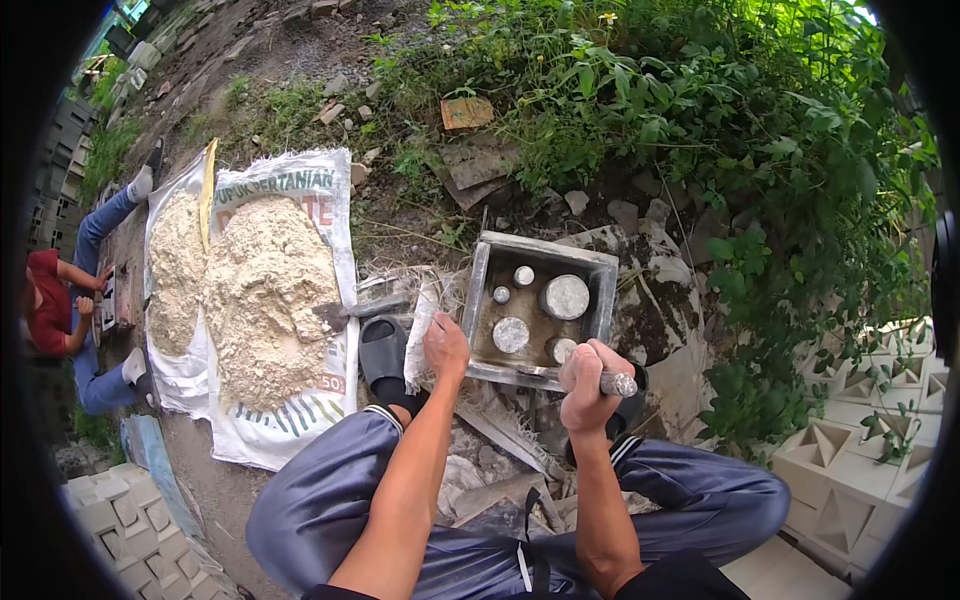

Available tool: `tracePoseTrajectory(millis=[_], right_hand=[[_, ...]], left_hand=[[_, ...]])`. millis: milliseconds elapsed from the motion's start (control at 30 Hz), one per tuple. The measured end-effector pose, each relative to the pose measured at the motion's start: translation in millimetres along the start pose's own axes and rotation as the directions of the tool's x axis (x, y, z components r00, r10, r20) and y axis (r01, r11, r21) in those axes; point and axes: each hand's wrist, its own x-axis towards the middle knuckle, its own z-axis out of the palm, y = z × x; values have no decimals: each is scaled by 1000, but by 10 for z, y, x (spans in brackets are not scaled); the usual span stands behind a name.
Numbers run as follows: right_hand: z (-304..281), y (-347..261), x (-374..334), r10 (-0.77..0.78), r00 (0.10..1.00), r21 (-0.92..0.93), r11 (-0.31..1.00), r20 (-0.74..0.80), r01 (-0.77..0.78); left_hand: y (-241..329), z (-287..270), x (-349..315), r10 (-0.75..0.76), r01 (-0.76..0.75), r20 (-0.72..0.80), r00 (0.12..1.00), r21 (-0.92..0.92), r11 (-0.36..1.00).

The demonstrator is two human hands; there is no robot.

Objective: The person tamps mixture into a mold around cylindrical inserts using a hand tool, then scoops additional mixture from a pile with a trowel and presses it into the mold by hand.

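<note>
One box mould [550, 249] lies ahead, nearer my right hand [590, 385], clenched round a crosswise rod-handled tool [619, 384]; left hand [447, 347], grip unclear.

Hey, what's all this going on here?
Someone sits on the ground at a square, open-topped frame with five round, pale-topped pieces standing inside. Their right hand grips a thick-handled tool at the frame's near edge. Their left hand is by a whitish woven scrap; whether it grips it is unclear. To the left, pale powder is heaped on white sacks. Farther left, another person in red works at something too small to identify.
</note>
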Motion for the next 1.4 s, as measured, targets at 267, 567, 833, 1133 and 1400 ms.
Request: tracePoseTrajectory(millis=[267, 567, 833, 1133, 1400], right_hand=[[-144, 360, 90, 60, 992, -88, 995, 114, -50], [-545, 735, -24, -139, 990, -149, 980, -37, 132], [-554, -33, 2, -81, 997, -91, 993, 12, 81], [-580, 363, -4, -73, 997, -93, 993, 7, 73], [-592, 662, 38, -90, 995, 57, 994, -52, 93]], left_hand=[[2, -50, 3, -4, 9, -57, 998, 83, 997], [194, 15, -132, 634, -604, -47, 772, 259, 754], [261, -95, -82, 358, -361, 66, 931, 287, 887], [345, -141, -74, 201, -241, 176, 964, 249, 938], [242, -25, -32, 239, -274, 153, 959, 281, 920]])
